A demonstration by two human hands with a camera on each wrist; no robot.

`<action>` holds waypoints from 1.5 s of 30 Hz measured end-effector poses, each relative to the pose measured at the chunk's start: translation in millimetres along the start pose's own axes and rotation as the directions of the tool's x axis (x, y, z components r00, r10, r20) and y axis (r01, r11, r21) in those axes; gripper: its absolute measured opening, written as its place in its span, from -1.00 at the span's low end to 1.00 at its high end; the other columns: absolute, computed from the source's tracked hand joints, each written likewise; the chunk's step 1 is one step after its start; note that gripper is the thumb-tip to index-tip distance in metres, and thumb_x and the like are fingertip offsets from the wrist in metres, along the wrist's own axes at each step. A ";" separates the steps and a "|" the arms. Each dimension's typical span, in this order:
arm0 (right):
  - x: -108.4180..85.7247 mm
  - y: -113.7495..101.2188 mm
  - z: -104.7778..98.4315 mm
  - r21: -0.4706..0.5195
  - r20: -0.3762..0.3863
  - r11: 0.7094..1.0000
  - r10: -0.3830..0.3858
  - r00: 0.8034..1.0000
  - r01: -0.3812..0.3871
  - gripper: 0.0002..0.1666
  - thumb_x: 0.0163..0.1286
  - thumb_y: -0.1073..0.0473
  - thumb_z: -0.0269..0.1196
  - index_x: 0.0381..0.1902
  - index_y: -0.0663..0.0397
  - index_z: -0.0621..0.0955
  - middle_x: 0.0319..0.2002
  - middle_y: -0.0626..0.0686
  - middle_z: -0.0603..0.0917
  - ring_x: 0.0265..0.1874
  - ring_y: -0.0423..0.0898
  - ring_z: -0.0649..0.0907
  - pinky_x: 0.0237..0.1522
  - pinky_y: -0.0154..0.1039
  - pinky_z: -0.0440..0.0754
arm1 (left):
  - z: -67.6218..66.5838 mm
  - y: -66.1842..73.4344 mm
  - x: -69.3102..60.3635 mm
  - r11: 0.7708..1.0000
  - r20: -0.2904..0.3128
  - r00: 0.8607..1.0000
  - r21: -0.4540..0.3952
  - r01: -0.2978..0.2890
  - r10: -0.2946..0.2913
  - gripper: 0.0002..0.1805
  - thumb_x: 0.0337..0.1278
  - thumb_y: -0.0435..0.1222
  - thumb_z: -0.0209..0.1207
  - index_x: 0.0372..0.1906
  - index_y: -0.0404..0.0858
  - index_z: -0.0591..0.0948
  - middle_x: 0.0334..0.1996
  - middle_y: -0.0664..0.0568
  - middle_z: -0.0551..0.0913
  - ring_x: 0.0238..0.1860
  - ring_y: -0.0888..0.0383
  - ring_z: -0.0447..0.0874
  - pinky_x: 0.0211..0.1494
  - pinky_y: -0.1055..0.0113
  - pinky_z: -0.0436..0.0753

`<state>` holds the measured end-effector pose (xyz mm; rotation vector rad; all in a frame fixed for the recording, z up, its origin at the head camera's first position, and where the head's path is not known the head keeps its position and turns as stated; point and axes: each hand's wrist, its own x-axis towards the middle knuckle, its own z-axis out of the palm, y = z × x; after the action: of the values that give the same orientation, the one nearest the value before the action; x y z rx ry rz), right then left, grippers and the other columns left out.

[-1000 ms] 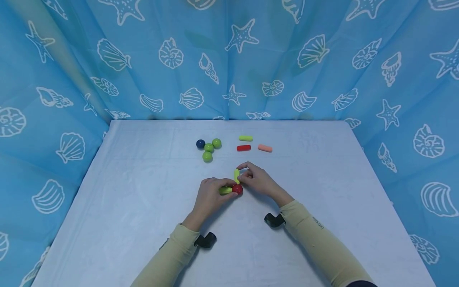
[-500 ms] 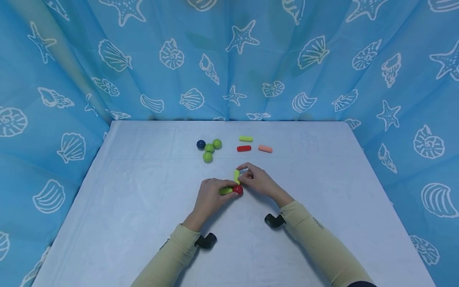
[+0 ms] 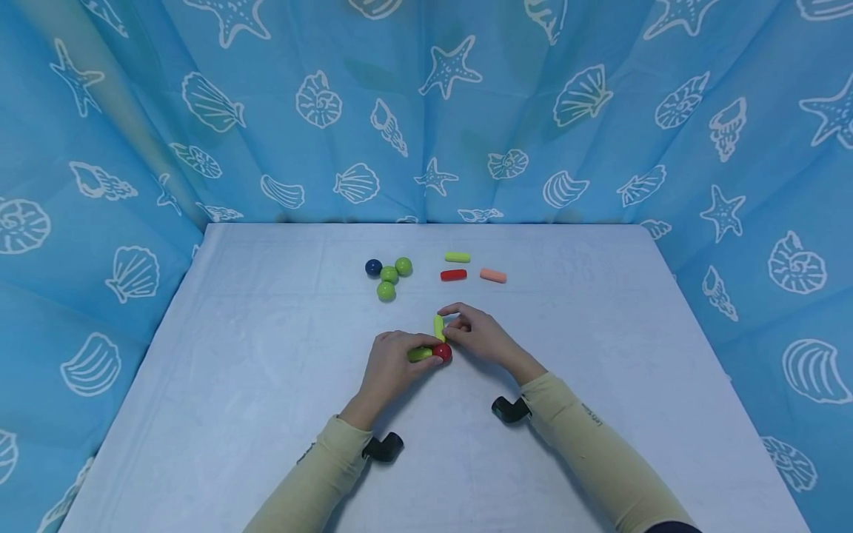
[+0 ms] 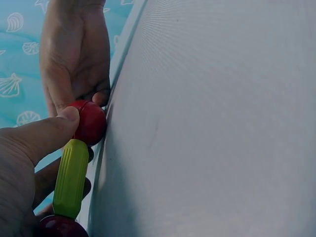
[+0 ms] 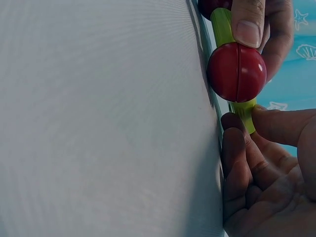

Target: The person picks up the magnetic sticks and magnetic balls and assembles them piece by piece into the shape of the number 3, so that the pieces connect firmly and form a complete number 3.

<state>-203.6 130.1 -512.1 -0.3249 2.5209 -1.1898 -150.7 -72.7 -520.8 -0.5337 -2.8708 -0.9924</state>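
My left hand (image 3: pixel 393 364) pinches a shiny red ball (image 4: pixel 93 123) between thumb and fingers. A ribbed yellow-green rod (image 4: pixel 71 180) runs from that ball back under the palm, to a dark red ball (image 4: pixel 61 228) partly cut off by the frame. With thumb and fingers, my right hand (image 3: pixel 481 337) pinches a second yellow-green rod (image 3: pixel 438 327). This rod meets the grooved red ball (image 5: pixel 237 72) on its far side, pointing away from me. Whether it sits inside the ball or only touches it, I cannot tell.
On the white table (image 3: pixel 266 414), three green balls (image 3: pixel 386 292) and a dark blue ball (image 3: pixel 373 267) cluster at the back. To their right lie a yellow-green rod (image 3: pixel 457 257), a red rod (image 3: pixel 453 275) and a pink rod (image 3: pixel 493 275). A blue shell-print curtain (image 3: pixel 426 118) hangs behind.
Both hands keep their grips and stay nearly in place. The rod in my right hand has shifted very slightly to the left.
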 end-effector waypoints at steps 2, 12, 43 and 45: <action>0.5 -0.3 0.1 -0.003 0.002 1.000 0.001 1.000 -0.001 -0.57 0.50 0.11 0.26 0.29 -0.11 0.55 -0.22 -0.07 0.69 -0.27 -0.08 0.57 -0.11 -0.16 0.53 | -0.3 -0.1 0.2 1.000 -0.003 1.000 0.001 -0.004 0.004 -0.66 0.14 -0.05 0.45 0.02 0.02 0.79 -0.14 0.18 0.81 -0.06 0.13 0.69 0.26 -0.06 0.45; 0.5 1.6 0.3 0.015 -0.002 1.000 0.008 1.000 -0.008 -0.57 0.50 0.09 0.25 0.29 -0.10 0.55 -0.20 -0.07 0.69 -0.25 -0.08 0.57 -0.09 -0.16 0.52 | 0.8 -1.1 -0.3 1.000 0.009 1.000 -0.015 0.014 -0.014 -0.65 0.14 -0.06 0.45 0.04 0.02 0.78 -0.13 0.17 0.80 -0.05 0.12 0.68 0.29 -0.05 0.43; 56.6 -2.5 -20.6 -0.042 -0.036 0.999 -0.029 0.999 0.028 -0.57 0.50 0.05 0.26 0.28 -0.11 0.56 0.04 -0.01 0.67 0.10 -0.03 0.59 0.23 -0.04 0.54 | 0.6 -1.8 0.3 0.999 0.012 1.000 -0.035 0.005 -0.005 -0.67 0.13 -0.10 0.46 0.03 0.01 0.78 -0.09 0.15 0.80 -0.01 0.10 0.66 0.26 -0.06 0.44; 61.9 -3.4 -21.2 -0.049 -0.034 0.998 -0.040 0.999 0.039 -0.57 0.50 0.04 0.26 0.28 -0.12 0.56 0.02 -0.02 0.67 0.07 -0.04 0.59 0.21 -0.05 0.54 | 0.5 -2.2 0.6 1.000 0.014 1.000 -0.030 0.004 -0.003 -0.67 0.14 -0.09 0.46 0.03 0.02 0.78 -0.08 0.16 0.79 -0.01 0.11 0.66 0.26 -0.05 0.44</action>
<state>-268.5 121.7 -509.2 -0.3709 2.5878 -1.1598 -152.0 -73.9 -522.4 -0.5400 -2.8743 -1.0384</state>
